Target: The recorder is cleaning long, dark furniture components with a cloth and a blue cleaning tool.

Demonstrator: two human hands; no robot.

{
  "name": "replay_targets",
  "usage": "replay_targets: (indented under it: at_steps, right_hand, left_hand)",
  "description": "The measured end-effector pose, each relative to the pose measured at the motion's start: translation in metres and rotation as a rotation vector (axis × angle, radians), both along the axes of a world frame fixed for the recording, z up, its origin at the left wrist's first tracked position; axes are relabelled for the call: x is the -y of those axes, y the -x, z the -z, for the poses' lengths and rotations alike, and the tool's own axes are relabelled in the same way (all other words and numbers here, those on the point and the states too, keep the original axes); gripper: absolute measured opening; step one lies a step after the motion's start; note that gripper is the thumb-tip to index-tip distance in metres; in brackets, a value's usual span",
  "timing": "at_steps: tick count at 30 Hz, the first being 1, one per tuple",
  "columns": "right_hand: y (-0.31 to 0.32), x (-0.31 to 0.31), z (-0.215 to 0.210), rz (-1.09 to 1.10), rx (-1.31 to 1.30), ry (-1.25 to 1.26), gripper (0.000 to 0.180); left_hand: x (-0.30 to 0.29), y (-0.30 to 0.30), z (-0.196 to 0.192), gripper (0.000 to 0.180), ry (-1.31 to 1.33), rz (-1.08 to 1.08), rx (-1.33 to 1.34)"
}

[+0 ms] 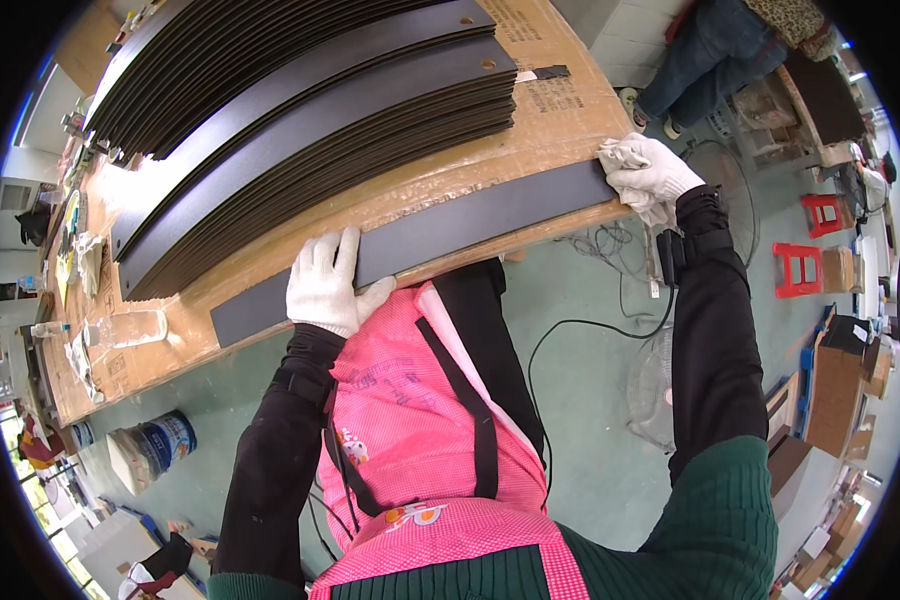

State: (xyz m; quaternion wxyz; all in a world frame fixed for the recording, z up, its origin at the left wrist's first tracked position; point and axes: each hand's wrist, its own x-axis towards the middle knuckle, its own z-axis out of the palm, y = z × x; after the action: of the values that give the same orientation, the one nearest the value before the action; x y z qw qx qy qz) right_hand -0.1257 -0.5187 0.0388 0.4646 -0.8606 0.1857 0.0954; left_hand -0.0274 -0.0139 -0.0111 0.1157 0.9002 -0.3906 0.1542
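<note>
Head view shows me one long, narrow, flat board (pixel 480 215), smooth and evenly dark grey, lying along the near edge of the brown-covered table (pixel 585 115), just in front of the stacked dark boards (pixel 370 135). My gloved left hand (pixel 324 285) rests across it toward its left end, thumb spread from the fingers, while my gloved right hand (pixel 660 172) bunches a crumpled whitish cloth (pixel 649 208) at the right end, hiding that tip.

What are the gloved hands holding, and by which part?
The right hand holds a bunched white cloth, its gripped part hidden, at the right end of a dark strip. The left hand lies spread on that strip, nearer its left end.
</note>
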Motion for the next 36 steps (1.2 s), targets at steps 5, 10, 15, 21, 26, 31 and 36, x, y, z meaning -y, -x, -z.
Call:
replay_targets:
  at_steps: [5, 10, 15, 21, 26, 31, 36]
  right_hand:
    - [-0.004, 0.003, 0.004, -0.075, 0.031, 0.217, 0.033]
    - [-0.001, -0.005, -0.001, 0.012, -0.012, 0.108, 0.03]
    - [-0.005, 0.002, -0.001, 0.062, -0.137, -0.18, 0.024]
    - [-0.002, 0.005, 0.019, 0.021, 0.186, 0.079, 0.024]
    - [-0.03, -0.003, 0.004, 0.362, 0.188, -0.542, 0.017]
    - [-0.024, -0.142, 0.039, 0.242, 0.239, 1.351, 0.022]
    - [-0.044, -0.3, 0.06, 0.104, 0.577, 0.839, 0.021]
  left_hand:
    - [0.001, 0.0, 0.0, 0.083, 0.009, 0.008, -0.01]
    - [-0.002, -0.001, 0.001, 0.083, -0.005, -0.003, -0.004]
    - [0.0, -0.001, 0.0, 0.084, -0.002, 0.006, -0.009]
    - [0.0, -0.001, 0.0, 0.084, 0.009, 0.008, 0.012]
    - [-0.001, -0.002, 0.0, 0.082, 0.02, 0.016, -0.025]
    - [-0.007, -0.003, -0.002, 0.081, 0.031, 0.015, -0.012]
    - [-0.007, -0.003, 0.001, 0.081, 0.032, 0.022, -0.014]
